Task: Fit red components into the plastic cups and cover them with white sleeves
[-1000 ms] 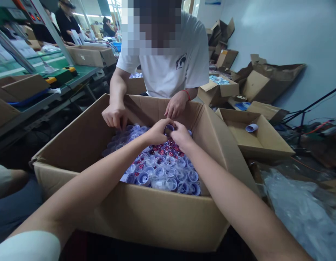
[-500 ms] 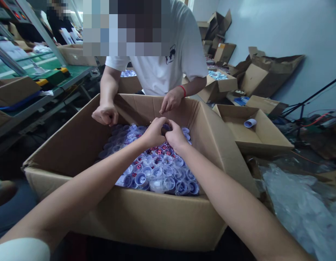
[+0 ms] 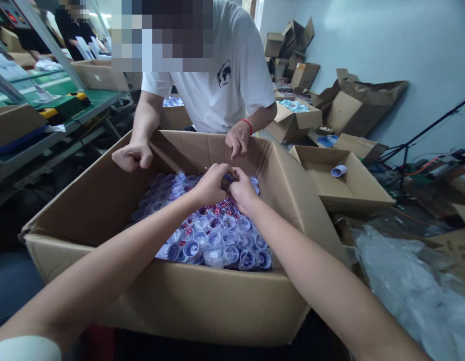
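Observation:
A large open cardboard box (image 3: 187,296) holds several small round bluish-purple plastic parts (image 3: 217,240), some with red centres. My left hand (image 3: 209,184) and my right hand (image 3: 243,191) meet over the far middle of the pile, fingers curled together round one small purple part (image 3: 227,178) that is mostly hidden. Across the box a person in a white T-shirt (image 3: 213,85) has one fist (image 3: 130,156) on the box's left flap and the other hand (image 3: 238,140) at the far rim.
To the right lies a shallower open box (image 3: 345,185) with one small white-blue part (image 3: 338,171) inside. Clear plastic sheeting (image 3: 413,291) covers the floor at the right. More cartons (image 3: 360,105) stack against the blue wall. A green workbench (image 3: 59,108) stands at the left.
The view has shifted so everything sits a little further left. My hands have closed tighter together over the part. The other person's fist rose from the parts to the left flap.

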`<state>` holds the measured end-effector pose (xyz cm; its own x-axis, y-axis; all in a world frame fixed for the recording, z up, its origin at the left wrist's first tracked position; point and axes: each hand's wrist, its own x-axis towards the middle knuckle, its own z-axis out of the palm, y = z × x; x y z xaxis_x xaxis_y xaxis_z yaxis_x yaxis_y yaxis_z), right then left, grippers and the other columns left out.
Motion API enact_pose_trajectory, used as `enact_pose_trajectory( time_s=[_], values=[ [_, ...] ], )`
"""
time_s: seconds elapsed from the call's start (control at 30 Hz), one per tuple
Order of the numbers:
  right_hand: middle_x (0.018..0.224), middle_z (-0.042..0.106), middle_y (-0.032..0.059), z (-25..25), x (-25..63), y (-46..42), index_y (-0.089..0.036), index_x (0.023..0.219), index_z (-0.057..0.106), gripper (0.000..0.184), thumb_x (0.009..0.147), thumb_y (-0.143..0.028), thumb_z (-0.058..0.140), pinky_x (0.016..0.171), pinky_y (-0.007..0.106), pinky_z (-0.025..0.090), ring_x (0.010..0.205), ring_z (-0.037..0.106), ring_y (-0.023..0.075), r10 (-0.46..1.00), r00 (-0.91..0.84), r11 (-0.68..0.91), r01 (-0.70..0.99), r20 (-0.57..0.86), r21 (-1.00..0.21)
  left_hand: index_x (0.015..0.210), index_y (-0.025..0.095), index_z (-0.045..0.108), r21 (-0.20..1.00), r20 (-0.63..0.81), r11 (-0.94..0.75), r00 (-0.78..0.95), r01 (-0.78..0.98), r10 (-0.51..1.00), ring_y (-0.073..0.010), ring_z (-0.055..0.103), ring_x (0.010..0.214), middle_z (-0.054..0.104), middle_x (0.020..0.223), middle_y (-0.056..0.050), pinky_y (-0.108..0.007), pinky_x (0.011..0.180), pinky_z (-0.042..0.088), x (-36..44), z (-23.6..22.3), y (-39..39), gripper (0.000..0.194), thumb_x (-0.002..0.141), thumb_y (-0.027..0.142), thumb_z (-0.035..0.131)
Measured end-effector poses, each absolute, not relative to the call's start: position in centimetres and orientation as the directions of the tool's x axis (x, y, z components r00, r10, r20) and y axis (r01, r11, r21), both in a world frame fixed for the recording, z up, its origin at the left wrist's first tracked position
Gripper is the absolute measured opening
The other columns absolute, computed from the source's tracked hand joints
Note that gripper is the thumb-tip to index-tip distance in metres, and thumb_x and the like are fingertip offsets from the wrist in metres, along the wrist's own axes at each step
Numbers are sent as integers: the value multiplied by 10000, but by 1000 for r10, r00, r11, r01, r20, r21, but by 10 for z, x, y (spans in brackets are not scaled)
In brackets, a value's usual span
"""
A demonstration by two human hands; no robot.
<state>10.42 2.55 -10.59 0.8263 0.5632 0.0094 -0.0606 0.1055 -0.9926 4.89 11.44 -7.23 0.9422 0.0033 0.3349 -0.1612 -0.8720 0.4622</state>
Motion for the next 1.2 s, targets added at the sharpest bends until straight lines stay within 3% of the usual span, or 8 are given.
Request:
enact_pose_trajectory(
  time_s=[0.2, 0.33, 0.6, 0.8, 1.03, 1.2],
  values=[
    [985, 642, 25, -98, 111, 26, -178, 1010, 533, 345, 673, -103, 544, 880, 304, 456, 926, 584, 148, 558, 779, 153, 244, 287, -958, 964, 163, 502, 539, 437, -794, 899, -283, -23, -216, 518, 980, 578, 1016, -62, -346, 866, 418, 48, -70, 129, 504, 481, 28, 459],
    [1087, 630, 52, -95, 117, 25, -174, 1086, 537, 407, 685, -120, 586, 949, 334, 424, 1009, 576, 167, 558, 766, 168, 274, 320, -947, 1075, 170, 484, 550, 482, -753, 874, -360, -66, -213, 511, 1041, 563, 1101, -87, -357, 917, 387, 49, -70, 137, 530, 557, 71, 535],
    [1123, 624, 62, -101, 114, 22, -176, 1104, 548, 399, 709, -143, 585, 922, 335, 445, 1025, 581, 178, 591, 721, 140, 350, 362, -926, 1021, 164, 506, 509, 454, -804, 889, -307, -51, -206, 526, 959, 576, 1042, -74, -340, 854, 408, 54, -77, 145, 459, 592, 191, 666],
    [995, 667, 63, -98, 110, 17, -178, 1055, 578, 376, 681, -153, 612, 850, 346, 461, 917, 618, 202, 591, 737, -79, 456, 327, -886, 933, 150, 522, 515, 404, -790, 907, -334, -119, -191, 525, 894, 547, 945, -60, -303, 777, 441, 50, -77, 145, 381, 565, 116, 616],
    [860, 681, 69, -83, 99, 11, -200, 938, 620, 253, 697, -136, 574, 743, 338, 452, 811, 620, 238, 556, 743, -345, 615, 374, -709, 971, 162, 519, 473, 290, -837, 945, -276, -148, -186, 515, 869, 501, 946, -41, -295, 782, 452, 48, -75, 143, 454, 530, 67, 562],
    [803, 664, 80, -78, 92, 9, -190, 848, 610, 173, 729, -117, 508, 704, 318, 430, 758, 597, 228, 571, 713, -425, 680, 406, -598, 999, 169, 529, 425, 202, -877, 968, -223, -149, -187, 528, 815, 491, 976, -55, -293, 729, 468, 45, -75, 142, 490, 523, 60, 560]
  ],
)
